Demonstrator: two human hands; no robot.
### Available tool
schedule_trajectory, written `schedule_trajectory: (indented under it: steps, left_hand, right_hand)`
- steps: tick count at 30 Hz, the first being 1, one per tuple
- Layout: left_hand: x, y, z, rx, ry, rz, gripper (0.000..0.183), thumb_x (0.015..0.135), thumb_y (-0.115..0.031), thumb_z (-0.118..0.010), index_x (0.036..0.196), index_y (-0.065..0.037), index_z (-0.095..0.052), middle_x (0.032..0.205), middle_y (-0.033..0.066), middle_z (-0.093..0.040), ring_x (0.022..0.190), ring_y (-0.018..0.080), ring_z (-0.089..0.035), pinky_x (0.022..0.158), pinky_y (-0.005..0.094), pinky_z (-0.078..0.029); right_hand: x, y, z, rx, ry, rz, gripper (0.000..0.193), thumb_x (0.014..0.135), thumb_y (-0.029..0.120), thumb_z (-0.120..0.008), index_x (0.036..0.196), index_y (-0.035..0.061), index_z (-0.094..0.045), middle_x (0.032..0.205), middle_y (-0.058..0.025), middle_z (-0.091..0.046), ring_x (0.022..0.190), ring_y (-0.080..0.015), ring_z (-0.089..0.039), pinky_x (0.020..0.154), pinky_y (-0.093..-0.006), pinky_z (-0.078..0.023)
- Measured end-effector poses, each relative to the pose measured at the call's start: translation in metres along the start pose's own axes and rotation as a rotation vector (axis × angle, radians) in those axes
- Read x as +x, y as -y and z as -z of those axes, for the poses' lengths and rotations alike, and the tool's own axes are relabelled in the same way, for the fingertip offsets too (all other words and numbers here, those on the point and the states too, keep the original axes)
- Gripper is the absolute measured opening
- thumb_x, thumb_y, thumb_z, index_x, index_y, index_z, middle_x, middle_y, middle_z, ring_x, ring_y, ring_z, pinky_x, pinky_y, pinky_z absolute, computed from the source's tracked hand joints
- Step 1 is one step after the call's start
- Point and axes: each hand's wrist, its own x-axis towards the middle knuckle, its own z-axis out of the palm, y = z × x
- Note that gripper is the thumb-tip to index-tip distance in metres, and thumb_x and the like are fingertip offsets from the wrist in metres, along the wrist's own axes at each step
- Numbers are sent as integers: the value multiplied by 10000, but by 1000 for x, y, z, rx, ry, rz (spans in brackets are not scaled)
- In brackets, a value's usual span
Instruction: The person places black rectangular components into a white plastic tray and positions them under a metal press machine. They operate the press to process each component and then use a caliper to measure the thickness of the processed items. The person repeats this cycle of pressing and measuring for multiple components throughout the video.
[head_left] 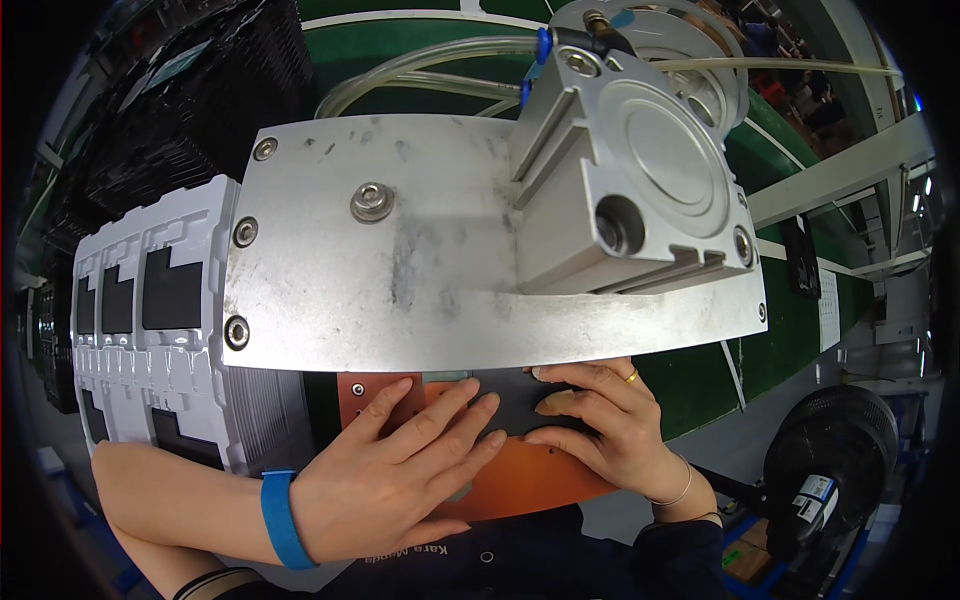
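Note:
My left hand (390, 475) lies flat with its fingers stretched over an orange-brown base plate (545, 485) and the near edge of a dark grey flat piece (515, 408). At the right end of that piece, my right hand (615, 425) curls its fingers and thumb round the edges. Just beyond the fingertips hangs a thick silver metal plate (400, 290), carrying a square air cylinder (620, 190). Its front edge hides the far part of the base plate and of the grey piece.
White moulded trays (150, 355) with dark cut-out pieces stand stacked at the left, in front of black crates (200, 110). Clear air hoses (430, 65) run behind the metal plate. A green bench top (700, 395) extends to the right, near a round black stool seat (835, 450).

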Motion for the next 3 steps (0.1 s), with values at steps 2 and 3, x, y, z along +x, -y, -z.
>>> schedule_trajectory:
  steps: [2, 3]
  left_hand:
    - [0, 0, 0, 3, 9, 3, 768, 847, -589, -634, 1433, -117, -480, 1512, 155, -410, 1415, 331, -356, 1117, 548, -292]
    - [0, -1, 0, 4, 13, 3, 770, 846, -587, -636, 1437, -119, -477, 1515, 157, -407, 1417, 331, -353, 1119, 549, -289]
  right_hand:
    - [-2, 1, 1, -15, 16, -17, 286, 681, 196, -839, 890, 63, -694, 1149, -80, -677, 1013, -231, -602, 839, -332, -495]
    - [-3, 1, 0, -9, 15, -31, 280, 683, 193, -839, 896, 76, -699, 1170, -91, -675, 1011, -237, -602, 840, -331, -495]
